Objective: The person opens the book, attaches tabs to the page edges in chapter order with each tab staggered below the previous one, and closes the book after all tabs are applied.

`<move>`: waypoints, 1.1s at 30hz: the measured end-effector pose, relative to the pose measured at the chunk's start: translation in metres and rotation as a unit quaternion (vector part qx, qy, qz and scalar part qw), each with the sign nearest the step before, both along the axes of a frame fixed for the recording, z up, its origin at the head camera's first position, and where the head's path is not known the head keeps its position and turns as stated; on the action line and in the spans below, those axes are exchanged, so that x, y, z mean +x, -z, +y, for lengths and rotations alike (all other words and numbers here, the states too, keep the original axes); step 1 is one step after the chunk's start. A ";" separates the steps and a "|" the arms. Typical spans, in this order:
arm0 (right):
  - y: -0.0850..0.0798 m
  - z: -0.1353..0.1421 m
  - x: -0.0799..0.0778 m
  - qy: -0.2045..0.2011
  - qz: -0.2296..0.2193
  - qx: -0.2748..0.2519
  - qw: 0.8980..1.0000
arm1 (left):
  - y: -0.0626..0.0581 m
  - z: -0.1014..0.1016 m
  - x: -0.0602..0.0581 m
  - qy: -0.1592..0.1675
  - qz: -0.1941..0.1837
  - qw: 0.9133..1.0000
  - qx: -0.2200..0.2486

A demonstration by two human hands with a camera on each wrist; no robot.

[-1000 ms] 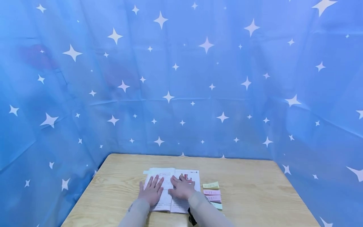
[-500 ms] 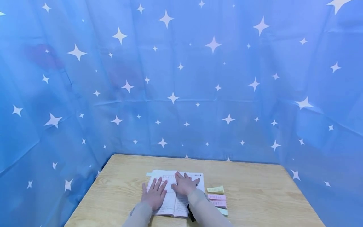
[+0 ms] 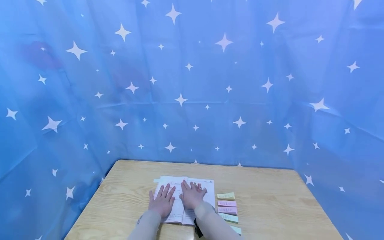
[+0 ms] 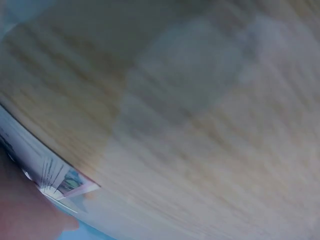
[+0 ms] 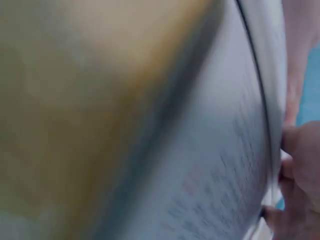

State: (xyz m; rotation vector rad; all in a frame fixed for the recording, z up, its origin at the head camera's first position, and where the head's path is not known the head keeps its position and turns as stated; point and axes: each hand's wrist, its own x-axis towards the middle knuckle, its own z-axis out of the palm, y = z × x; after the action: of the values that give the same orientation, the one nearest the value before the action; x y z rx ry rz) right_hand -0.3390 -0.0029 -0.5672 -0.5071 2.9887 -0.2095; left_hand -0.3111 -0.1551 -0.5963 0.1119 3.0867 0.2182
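An open book (image 3: 177, 213) with printed text and a small red picture lies flat on the wooden table. My left hand (image 3: 162, 204) rests on its left page, fingers straight and spread. On the right page, close to the centre fold, lies my right hand (image 3: 192, 196) with its fingers extended and thumb out to the side. The left wrist view catches the book's edge (image 4: 55, 177) beside part of the left hand (image 4: 25, 210). In the right wrist view, printed page (image 5: 220, 150) fills the middle, with fingers (image 5: 300, 155) at its far side.
To the book's right, several folded paper strips with handwriting, such as a yellow strip (image 3: 226, 196) and a pink strip (image 3: 227, 210), lie in a column. A pale tab (image 3: 156, 180) sticks out at the book's upper left. A blue star-patterned curtain (image 3: 192, 83) surrounds the table (image 3: 270, 200).
My right hand has shifted over the right page, first up over the picture, then back toward the fold, uncovering the picture. The left hand stays on the left page. The head view has shifted slightly.
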 end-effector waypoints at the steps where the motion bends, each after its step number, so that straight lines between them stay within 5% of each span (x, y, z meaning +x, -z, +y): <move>1: 0.001 -0.002 0.004 -0.002 0.001 0.003 1.000 | -0.003 -0.001 0.000 -0.001 -0.001 1.000 0.001; 22: 0.016 0.000 0.095 -0.062 -0.002 0.011 0.998 | -0.004 -0.004 0.009 0.008 -0.017 1.000 0.021; 33: 0.004 0.031 0.116 -0.136 -0.105 -0.069 0.983 | -0.011 -0.001 0.008 0.016 -0.046 0.998 0.042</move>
State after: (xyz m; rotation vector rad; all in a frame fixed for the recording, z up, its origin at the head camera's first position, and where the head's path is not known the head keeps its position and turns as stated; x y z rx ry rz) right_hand -0.2234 0.0278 -0.5711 -0.8426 2.6773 -0.4190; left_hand -0.3035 -0.1558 -0.5850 0.1490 2.9827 0.3415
